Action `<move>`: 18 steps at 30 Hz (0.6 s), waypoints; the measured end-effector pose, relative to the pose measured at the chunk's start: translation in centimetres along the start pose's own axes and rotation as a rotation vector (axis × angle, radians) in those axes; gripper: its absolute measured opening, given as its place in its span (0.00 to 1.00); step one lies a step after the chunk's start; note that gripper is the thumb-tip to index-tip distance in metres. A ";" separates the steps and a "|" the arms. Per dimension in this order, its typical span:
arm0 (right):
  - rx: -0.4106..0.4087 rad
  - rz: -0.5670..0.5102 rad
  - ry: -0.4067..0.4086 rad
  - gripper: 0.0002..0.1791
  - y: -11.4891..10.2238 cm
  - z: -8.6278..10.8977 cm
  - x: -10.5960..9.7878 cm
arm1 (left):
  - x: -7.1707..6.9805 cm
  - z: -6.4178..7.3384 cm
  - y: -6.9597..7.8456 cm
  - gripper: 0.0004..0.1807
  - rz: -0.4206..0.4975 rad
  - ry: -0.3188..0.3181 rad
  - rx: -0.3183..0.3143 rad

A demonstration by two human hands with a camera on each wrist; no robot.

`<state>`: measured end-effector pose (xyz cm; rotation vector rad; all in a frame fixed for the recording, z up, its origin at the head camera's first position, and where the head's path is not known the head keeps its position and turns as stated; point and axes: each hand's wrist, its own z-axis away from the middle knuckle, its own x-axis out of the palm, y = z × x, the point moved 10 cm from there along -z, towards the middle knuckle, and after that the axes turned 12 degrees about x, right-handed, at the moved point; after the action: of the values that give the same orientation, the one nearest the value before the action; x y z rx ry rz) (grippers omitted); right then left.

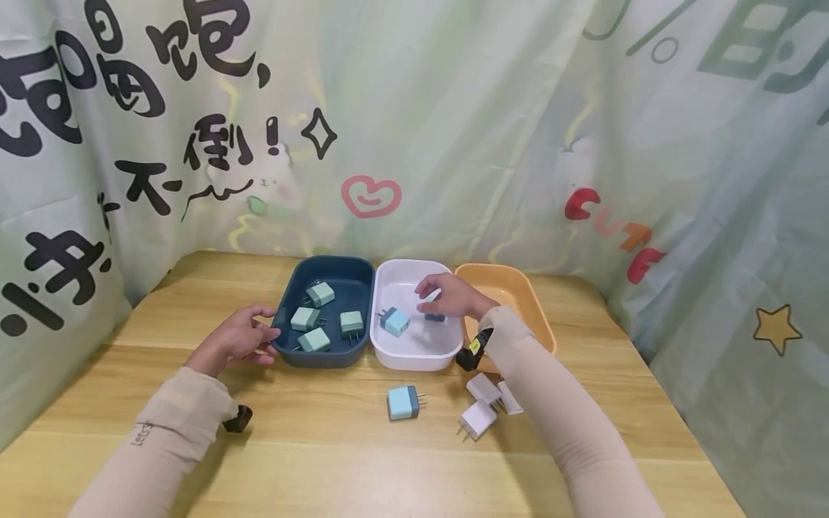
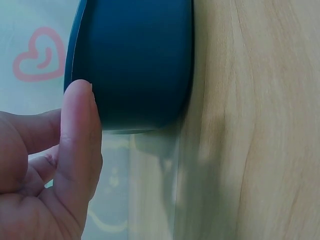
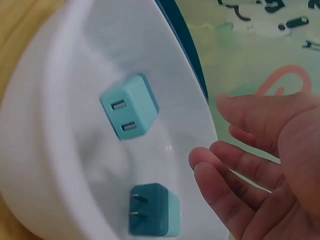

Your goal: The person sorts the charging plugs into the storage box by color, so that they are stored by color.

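Note:
My left hand (image 1: 242, 338) rests at the left end of the dark blue bin (image 1: 278, 352). In the left wrist view its thumb touches the bin's wall, fingers loosely bent. Several mint-green plug chargers (image 1: 314, 340) lie inside that bin. Over the white bin (image 1: 414, 360) hovers my right hand (image 1: 453, 295), its fingers apart and holding nothing. Two light-blue USB chargers lie in the white bin: one charger (image 3: 131, 107) shows its two ports, the other charger (image 3: 150, 210) its prongs. On the table in front sits another light-blue charger (image 1: 403, 403).
An orange bin (image 1: 540, 309) adjoins the white one on the right, partly behind my right arm. Several white chargers (image 1: 478, 419) lie on the wooden table (image 1: 311, 446) by my right forearm, which partly covers them. A printed curtain (image 1: 453, 144) hangs behind the table.

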<state>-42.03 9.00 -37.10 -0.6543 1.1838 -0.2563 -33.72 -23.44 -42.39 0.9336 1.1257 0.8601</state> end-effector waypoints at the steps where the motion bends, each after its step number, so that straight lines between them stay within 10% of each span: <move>1: -0.010 -0.006 -0.008 0.20 -0.2 0.4 0.1 | 0.0 0.0 0.1 0.30 -0.001 -0.001 0.002; 18: -0.252 0.028 -0.087 0.18 -3.6 6.1 2.8 | 0.1 -0.1 0.5 0.31 0.004 -0.014 0.042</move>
<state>-34.88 6.75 -35.75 -0.8595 1.1501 -0.0544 -33.82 -23.14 -42.02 0.9754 1.1337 0.8351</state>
